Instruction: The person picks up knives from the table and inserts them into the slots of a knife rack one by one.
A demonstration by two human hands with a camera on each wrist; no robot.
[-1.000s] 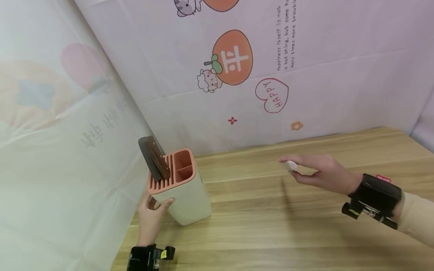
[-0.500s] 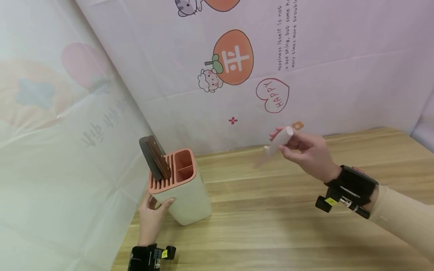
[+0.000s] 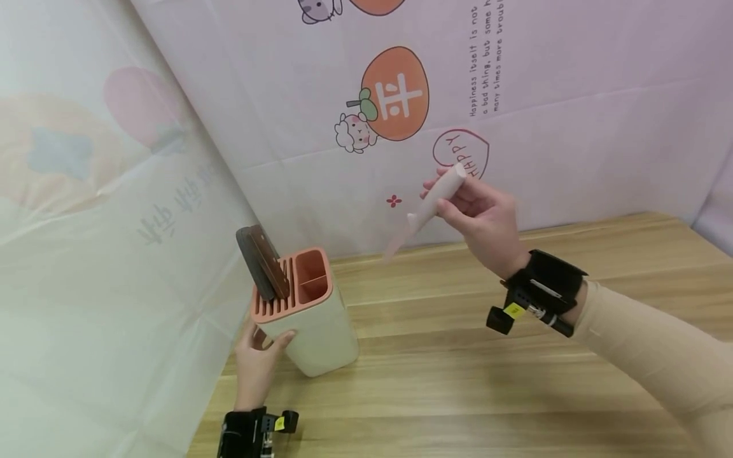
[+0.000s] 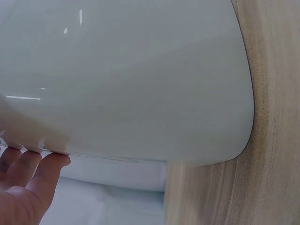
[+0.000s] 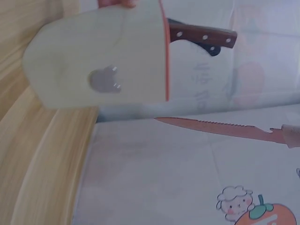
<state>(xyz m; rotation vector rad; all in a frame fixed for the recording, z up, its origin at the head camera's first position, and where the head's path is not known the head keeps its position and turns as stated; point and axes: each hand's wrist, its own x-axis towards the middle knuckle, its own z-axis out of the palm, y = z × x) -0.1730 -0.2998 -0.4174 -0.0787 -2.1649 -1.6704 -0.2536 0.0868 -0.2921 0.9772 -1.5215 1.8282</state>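
now right hand (image 3: pixel 483 219) fingers clamped on knife (image 3: pixel 426 207), tip angled down-left toward holder (image 3: pixel 312 324); left hand (image 3: pixel 258 362) fingers grip holder.

The cream knife block (image 5: pixel 98 61) with its orange rim fills the upper left — a grey apple-shaped mark on its side. Two dark handles (image 5: pixel 204 38), one brown with rivets, stick out of its top. Just below it a serrated pinkish knife (image 5: pixel 220 129) points left toward the block, apart from it. The wooden table (image 5: pixel 33 154) shows at left — behind lies a printed cloth (image 5: pixel 187 187) with a sheep cartoon.
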